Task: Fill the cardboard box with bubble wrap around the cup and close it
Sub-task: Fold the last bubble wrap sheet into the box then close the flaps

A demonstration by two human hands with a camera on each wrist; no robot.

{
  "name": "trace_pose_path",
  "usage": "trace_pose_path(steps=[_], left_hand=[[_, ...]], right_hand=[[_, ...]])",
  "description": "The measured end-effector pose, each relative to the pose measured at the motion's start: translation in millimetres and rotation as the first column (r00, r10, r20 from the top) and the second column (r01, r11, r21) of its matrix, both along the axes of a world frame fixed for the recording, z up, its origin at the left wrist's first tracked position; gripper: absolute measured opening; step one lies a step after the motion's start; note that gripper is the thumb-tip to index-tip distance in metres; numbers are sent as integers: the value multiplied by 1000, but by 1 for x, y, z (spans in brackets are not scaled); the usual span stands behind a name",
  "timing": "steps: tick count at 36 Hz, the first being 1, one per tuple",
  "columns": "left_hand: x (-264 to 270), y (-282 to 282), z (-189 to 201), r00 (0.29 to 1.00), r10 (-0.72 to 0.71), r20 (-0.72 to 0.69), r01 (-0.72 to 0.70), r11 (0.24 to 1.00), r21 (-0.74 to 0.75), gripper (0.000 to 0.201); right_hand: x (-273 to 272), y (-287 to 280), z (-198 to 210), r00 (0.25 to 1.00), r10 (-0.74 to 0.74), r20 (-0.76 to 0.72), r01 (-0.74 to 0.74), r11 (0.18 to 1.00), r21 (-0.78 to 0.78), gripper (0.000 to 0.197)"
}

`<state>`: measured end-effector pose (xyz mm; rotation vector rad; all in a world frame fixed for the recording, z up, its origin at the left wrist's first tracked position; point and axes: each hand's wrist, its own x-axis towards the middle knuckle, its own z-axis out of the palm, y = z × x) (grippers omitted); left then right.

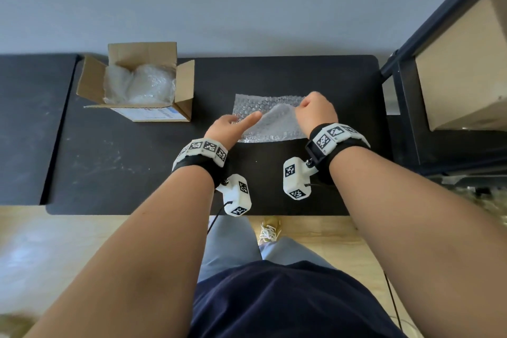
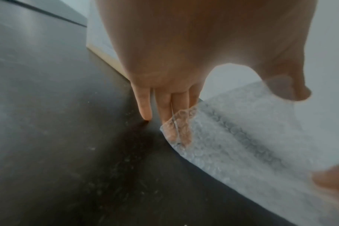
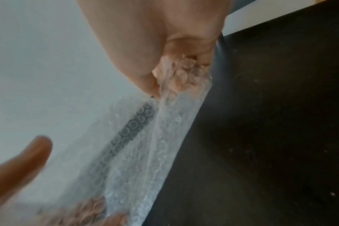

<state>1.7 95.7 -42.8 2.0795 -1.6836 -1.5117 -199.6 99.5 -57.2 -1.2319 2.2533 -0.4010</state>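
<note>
An open cardboard box [image 1: 92, 78] stands at the back left of the black table [image 1: 137, 173], with crumpled bubble wrap [image 1: 142, 85] filling it; no cup shows. A flat bubble wrap sheet [image 1: 274, 126] lies mid-table. My right hand [image 1: 315, 112] pinches the sheet's right edge and lifts the upper layer, the grip showing close up in the right wrist view [image 3: 172, 76] on the sheet [image 3: 155, 145]. My left hand [image 1: 236, 122] lies with straight fingers [image 2: 145, 110] at the sheet's [image 2: 242, 137] left edge, some fingers seen through the wrap.
A dark metal shelf frame [image 1: 406, 85] with a large cardboard carton [image 1: 461, 63] stands at the table's right end. A second dark table [image 1: 27, 118] adjoins on the left. The grey wall runs behind. Bare tabletop lies in front of my hands.
</note>
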Motion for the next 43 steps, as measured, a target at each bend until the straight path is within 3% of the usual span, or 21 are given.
trace_pose_path(steps=[3,12,18,23,29,34,39,43], left_hand=[[6,-5,-5,1000,21,-9,-20,999,32,91],[7,-30,-8,986,-163,-24,164,979,121,91],[7,-47,-7,966,-259,-16,257,947,193,82],[5,-56,-10,954,-298,23,289,939,187,60],[-5,-55,-22,965,-240,106,241,971,5,15],[-12,-52,-25,963,-185,196,192,981,-16,28],[-15,-46,-30,955,-166,245,184,982,-51,26],[-17,-40,-33,951,-160,264,189,978,-90,28]], right_hand=[[-2,-8,-9,999,-41,17,41,999,26,12],[1,-25,-28,963,-265,52,258,961,103,16],[-2,-26,-31,951,-310,-20,308,935,176,19],[-2,-26,-29,932,-362,-23,361,920,154,27],[3,-24,-22,895,-426,132,412,903,118,30],[3,-8,-12,903,-389,180,385,921,61,50],[3,17,-15,920,-379,102,374,925,67,33],[5,31,-19,915,-389,106,387,921,36,30]])
